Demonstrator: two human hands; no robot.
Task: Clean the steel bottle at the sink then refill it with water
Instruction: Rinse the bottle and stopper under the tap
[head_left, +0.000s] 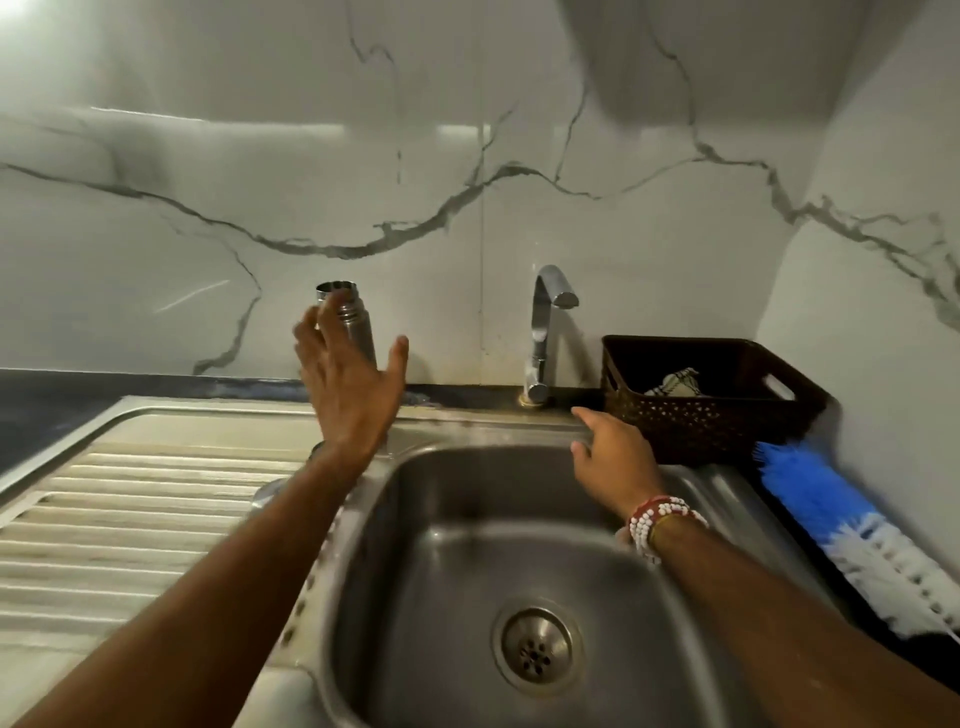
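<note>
Two bare hands of mine reach out over the sink (457, 561), a brushed steel basin with rounded corners and a round perforated drain (537, 647) near its front edge. My left hand (353, 384) is raised at the sink's back edge, palm forward, fingers straight and fanned wide with the thumb out, gripping nothing. Right behind it stands the bottle (358, 332), a slim upright steel cylinder with a ribbed, threaded neck, at the back edge where the drainboard (130, 509) meets the basin. My fingertips overlap it and are blurred, so I cannot tell whether they touch it.

My right hand (613, 457) lies at the basin's back rim near its right corner. The index finger is stretched toward the base of the tap (543, 332) and the others are loosely bent, with nothing in them. A bracelet (660, 519) of small red and white beads circles that wrist.

The tap is polished chrome, a squared arch rising from the back rim. The drainboard is ribbed in long parallel ridges. At the back right corner sits a dark brown plastic basket (717, 400) with a perforated lattice wall and a slot handle, and a crumpled pale cloth (672, 382) lies inside. Along the right edge lies a brush (831, 519) with fluffy blue and white bristles. The wall (467, 182) is glossy white marble with grey veins.
</note>
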